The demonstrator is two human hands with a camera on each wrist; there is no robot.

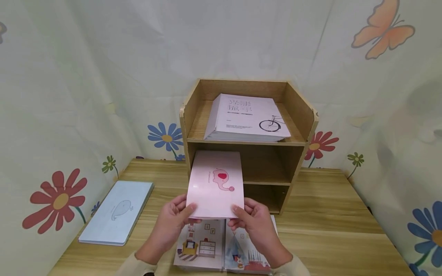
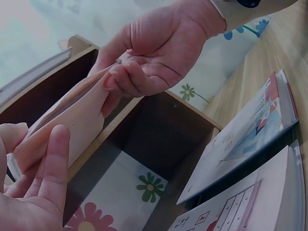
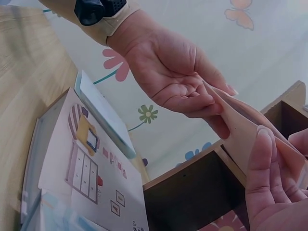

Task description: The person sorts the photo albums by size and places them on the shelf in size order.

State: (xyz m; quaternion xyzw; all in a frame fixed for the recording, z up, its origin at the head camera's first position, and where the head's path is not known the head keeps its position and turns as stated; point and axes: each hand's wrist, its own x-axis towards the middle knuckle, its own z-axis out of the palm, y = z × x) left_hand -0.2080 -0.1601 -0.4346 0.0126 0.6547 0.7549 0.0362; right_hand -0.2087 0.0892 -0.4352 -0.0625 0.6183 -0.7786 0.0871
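Observation:
A pink thin notebook (image 1: 210, 165) with an elephant on its cover lies nearly flat between both hands. My left hand (image 1: 170, 218) pinches its near left corner, thumb on top and fingers beneath. At the near right corner my right hand (image 1: 257, 220) grips it the same way. The notebook's far end reaches to the middle compartment of a wooden shelf (image 1: 297, 161), by its left side. In the left wrist view the pages of the notebook (image 2: 82, 113) bow slightly apart between the hands.
A thick white book (image 1: 248, 111) with a bicycle lies on the shelf's top tier. Below the hands are a book with an armchair picture (image 1: 202, 257) and one with a tent picture (image 1: 246, 255). A light blue whale book (image 1: 119, 211) lies at the table's left.

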